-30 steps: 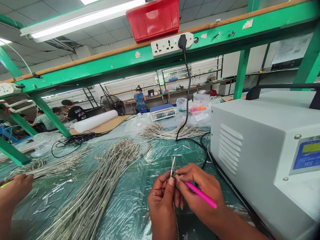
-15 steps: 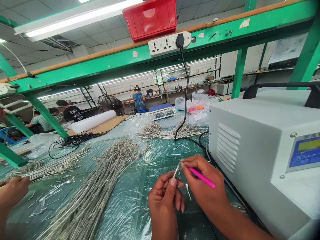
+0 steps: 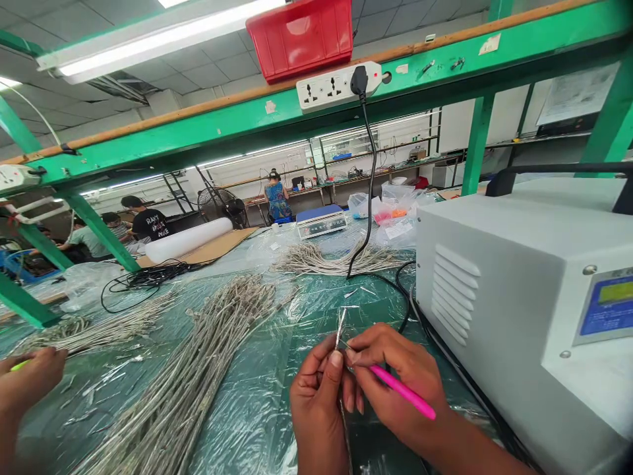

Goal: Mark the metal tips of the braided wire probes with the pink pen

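My left hand pinches a thin cable near its silvery, foil-like end, which stands up above the fingertips. The cable's lower length runs down past the palm toward the bottom edge. Close against it on the right, my right hand is closed on a slim tool with a pink handle. The handle slants down to the right, and a thin tip seems to show near the cable, though the fingers mostly hide it. A large bundle of grey cables lies on the plastic-covered table to the left of my hands.
A grey machine with a blue panel stands on the right. Another person's hand holds something yellow-green at the left edge. More cables, a scale and a black cord are ahead. Silvery scraps litter the table.
My right hand has moved down and slightly left along the cable, from its tip toward my left fingertips. A loose foil-like strip below my right fingers no longer shows.
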`<state>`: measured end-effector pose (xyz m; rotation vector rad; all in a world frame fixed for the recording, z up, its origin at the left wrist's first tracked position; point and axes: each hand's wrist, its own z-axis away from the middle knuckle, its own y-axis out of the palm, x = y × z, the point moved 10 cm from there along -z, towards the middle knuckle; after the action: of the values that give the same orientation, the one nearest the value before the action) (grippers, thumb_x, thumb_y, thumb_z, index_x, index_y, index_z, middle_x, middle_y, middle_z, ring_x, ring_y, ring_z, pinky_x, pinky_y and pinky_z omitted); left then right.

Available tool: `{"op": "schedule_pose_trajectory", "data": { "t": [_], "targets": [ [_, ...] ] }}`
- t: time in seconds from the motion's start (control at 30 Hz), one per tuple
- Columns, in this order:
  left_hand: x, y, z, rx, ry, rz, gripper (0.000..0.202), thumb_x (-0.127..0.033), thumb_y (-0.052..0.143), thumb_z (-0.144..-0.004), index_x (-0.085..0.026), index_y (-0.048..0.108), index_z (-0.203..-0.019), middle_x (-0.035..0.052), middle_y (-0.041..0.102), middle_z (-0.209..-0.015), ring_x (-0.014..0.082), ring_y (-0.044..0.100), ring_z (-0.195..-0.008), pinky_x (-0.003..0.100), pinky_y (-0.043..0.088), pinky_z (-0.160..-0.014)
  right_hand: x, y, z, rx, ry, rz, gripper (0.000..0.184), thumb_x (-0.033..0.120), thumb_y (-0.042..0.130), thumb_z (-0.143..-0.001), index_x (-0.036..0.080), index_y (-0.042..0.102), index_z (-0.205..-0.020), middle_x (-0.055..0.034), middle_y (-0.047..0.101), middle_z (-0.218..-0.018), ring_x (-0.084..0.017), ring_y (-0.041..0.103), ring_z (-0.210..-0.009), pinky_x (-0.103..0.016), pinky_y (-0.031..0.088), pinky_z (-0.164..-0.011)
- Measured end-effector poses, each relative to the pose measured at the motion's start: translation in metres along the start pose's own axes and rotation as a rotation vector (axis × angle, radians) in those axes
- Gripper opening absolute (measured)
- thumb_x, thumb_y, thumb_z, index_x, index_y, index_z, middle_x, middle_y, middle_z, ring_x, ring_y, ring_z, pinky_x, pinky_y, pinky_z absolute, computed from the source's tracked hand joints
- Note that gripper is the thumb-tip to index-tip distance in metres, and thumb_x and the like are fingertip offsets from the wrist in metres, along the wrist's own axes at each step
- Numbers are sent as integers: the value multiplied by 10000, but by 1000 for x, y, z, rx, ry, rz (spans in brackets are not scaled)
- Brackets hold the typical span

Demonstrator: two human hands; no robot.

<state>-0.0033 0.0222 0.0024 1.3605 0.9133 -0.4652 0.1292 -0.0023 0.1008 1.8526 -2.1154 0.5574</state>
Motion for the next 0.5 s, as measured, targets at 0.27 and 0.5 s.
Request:
{"op": "schedule_pose_trajectory", "data": {
  "t": [0.27,0.5],
  "targets": [
    [-3,3,0,-5,0,17,234,-295,860,-693,-191,784,-888,-43,552,-389,24,444,-370,106,357,-451,1,3,-5,23,9,3,234,-17,574,-839,207,527,-786,-7,653,-800,-106,626,-654,-212,517,-588],
    [-4,0,-2,-19,22,-1,253,-308,870,-674,-186,782,-879,-38,566,-402,37,462,-378,121,375,-459,-2,7,-2,69,32,-8,233,-4,556,-854,213,521,-778,-5,655,-800,-93,589,-563,-223,512,-548]
  ]
}}
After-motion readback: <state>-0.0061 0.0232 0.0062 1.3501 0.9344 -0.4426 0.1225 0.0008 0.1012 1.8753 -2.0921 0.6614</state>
